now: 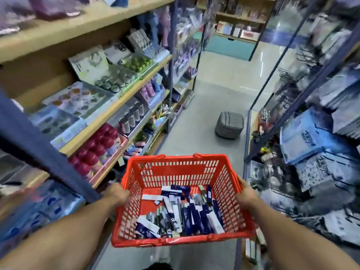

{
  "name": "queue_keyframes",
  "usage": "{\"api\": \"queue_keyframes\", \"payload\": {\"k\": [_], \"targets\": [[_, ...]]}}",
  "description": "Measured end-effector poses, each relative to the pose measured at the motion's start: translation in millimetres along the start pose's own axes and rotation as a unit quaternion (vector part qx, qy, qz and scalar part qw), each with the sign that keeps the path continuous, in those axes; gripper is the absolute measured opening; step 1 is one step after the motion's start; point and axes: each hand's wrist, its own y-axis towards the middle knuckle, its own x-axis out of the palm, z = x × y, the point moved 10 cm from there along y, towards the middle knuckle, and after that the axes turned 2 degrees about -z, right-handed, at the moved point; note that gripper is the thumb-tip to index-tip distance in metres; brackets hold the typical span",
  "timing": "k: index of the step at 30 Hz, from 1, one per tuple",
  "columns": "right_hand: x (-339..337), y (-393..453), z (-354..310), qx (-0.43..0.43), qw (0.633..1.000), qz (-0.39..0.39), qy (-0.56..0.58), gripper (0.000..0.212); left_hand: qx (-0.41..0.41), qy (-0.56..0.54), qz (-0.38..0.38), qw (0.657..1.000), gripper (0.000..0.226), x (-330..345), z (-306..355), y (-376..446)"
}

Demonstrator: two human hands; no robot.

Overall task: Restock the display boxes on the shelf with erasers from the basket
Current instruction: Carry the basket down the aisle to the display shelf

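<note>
A red plastic basket (179, 164) hangs in front of me over the aisle floor, carried by both sides. My left hand (116, 193) grips its left rim and my right hand (246, 191) grips its right rim. Inside lie several long erasers (187, 213) in dark blue and white sleeves, piled loosely on the bottom. Display boxes (78, 106) with small goods stand tilted on the wooden shelves at my left. The picture is blurred by motion.
Wooden shelves (120, 106) run along the left, with red round items (93, 151) on a lower level. A rack of blue and white packets (311, 141) lines the right. A grey checked stool (229, 124) stands on the floor ahead in the aisle.
</note>
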Motion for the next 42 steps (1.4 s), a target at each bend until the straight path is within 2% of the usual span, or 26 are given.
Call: {"api": "queue_keyframes", "payload": {"k": [7, 9, 11, 13, 17, 21, 27, 31, 34, 38, 42], "targets": [[-74, 179, -46, 0.028, 0.999, 0.028, -0.023, 0.058, 0.026, -0.031, -0.004, 0.999, 0.023, -37, 173, 78], [-97, 238, -54, 0.020, 0.999, 0.034, -0.021, 0.063, 0.028, -0.040, 0.005, 0.999, 0.021, -46, 223, 103], [-123, 281, -79, 0.005, 0.999, 0.032, -0.031, 0.063, 0.038, -0.049, 0.017, 0.998, 0.034, -52, 277, 126], [-146, 310, -117, -0.006, 1.000, 0.016, 0.004, 0.045, 0.038, -0.035, 0.021, 0.998, 0.043, -53, 327, 150], [-197, 392, -168, -0.015, 1.000, -0.004, 0.005, 0.037, 0.028, -0.051, 0.021, 0.998, 0.041, -51, 409, 193], [-245, 481, -209, -0.010, 1.000, -0.010, -0.007, 0.029, -0.003, -0.075, 0.020, 0.997, 0.041, -54, 471, 232], [-285, 617, -273, 0.002, 0.998, -0.038, -0.053, 0.039, -0.040, -0.095, 0.024, 0.994, 0.041, -65, 565, 293], [-300, 680, -326, 0.003, 0.998, -0.042, -0.043, 0.018, -0.044, -0.085, 0.029, 0.995, 0.039, -78, 623, 347], [-314, 733, -360, -0.014, 0.997, -0.041, -0.057, 0.017, -0.033, -0.092, 0.009, 0.995, 0.039, -88, 666, 379], [-333, 825, -392, -0.026, 0.996, -0.044, -0.076, 0.036, -0.034, -0.074, -0.004, 0.997, 0.043, -106, 721, 416], [-350, 898, -442, -0.046, 0.993, -0.050, -0.093, 0.037, -0.029, -0.073, -0.033, 0.996, 0.045, -106, 768, 461]]}}
